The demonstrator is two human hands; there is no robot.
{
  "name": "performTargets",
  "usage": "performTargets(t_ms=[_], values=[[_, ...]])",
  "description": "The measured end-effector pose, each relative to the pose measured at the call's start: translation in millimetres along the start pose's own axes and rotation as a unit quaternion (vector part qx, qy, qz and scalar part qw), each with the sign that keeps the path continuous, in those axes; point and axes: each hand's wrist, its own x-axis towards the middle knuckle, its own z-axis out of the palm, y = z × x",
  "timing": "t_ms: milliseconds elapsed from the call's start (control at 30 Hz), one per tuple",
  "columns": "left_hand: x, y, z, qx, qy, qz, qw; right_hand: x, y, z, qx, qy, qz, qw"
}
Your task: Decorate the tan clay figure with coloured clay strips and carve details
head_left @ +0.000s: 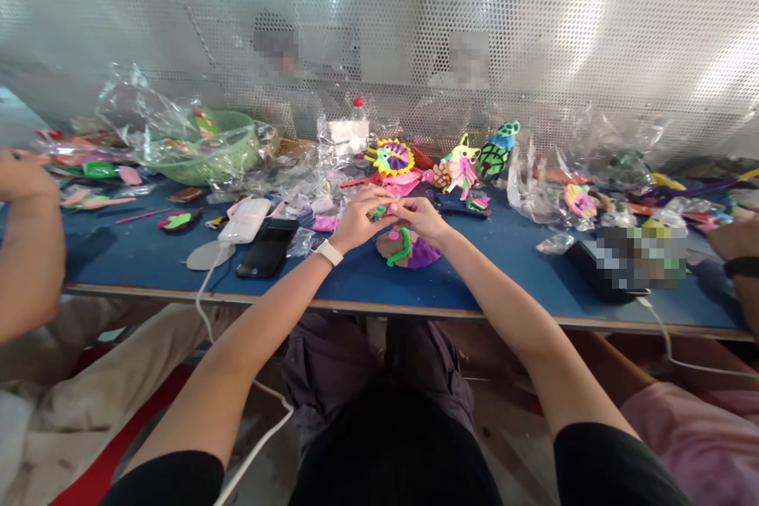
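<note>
My left hand [363,220], with a pale watch on its wrist, is closed around a small green clay piece [378,213]. My right hand [420,220] meets it, thumb and fingers pinched together at the left fingertips. What sits in that pinch is too small to make out. Just below both hands, a flat clay figure [409,248] lies on the blue table. It has a brown part with a pink dot, a curved green strip and a purple part. My hands partly cover its upper edge.
Behind my hands stand clay figures: a yellow-purple one [394,158], a yellow-pink one [462,166] and a blue-green one [498,152]. A phone [266,247] and white power bank [245,220] lie left. A green basket [207,162] stands farther back. People sit on both sides.
</note>
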Motion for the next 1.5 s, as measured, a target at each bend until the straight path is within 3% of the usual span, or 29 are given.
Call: performTargets(t_ms=[100,300,500,667,833,1000,1167,1367,1500], values=[[0.5,-1.0,-0.8,-0.001,-0.007,0.029,1.0,-1.4,-5.0,-4.5,-0.018,-0.014,0.011,1.0],[-1.1,-1.0,-1.0,0.014,0.032,-0.001,0.999,-1.9,-5.6,-1.9,-0.021,-0.038,0.025,0.999],[0.6,0.2,-1.2,-0.019,-0.017,0.02,0.999,-1.3,-4.9,-2.1,-0.044,-0.024,0.016,0.999],[1.9,0.5,-3.9,-0.004,0.026,-0.004,1.0,-1.6,-3.0,1.9,0.0,-0.032,0.01,0.999],[3.3,3.2,-3.9,-0.033,-0.017,0.025,0.999,-1.5,-2.7,-2.6,-0.013,-0.048,0.02,0.999],[3.8,4.2,-4.9,-0.016,0.004,-0.007,1.0,-1.9,-3.0,-0.7,0.013,-0.062,0.028,0.998],[4.9,4.2,-6.4,-0.031,-0.058,0.001,0.998,-2.0,-6.3,-3.6,0.01,-0.051,0.029,0.998],[5.1,4.4,-6.4,-0.025,-0.031,-0.015,0.999,-4.0,-5.5,-0.9,0.029,-0.07,0.078,0.994],[4.9,4.6,-6.3,-0.025,-0.05,0.002,0.998,-3.8,-6.1,-0.3,0.021,-0.076,0.062,0.995]])
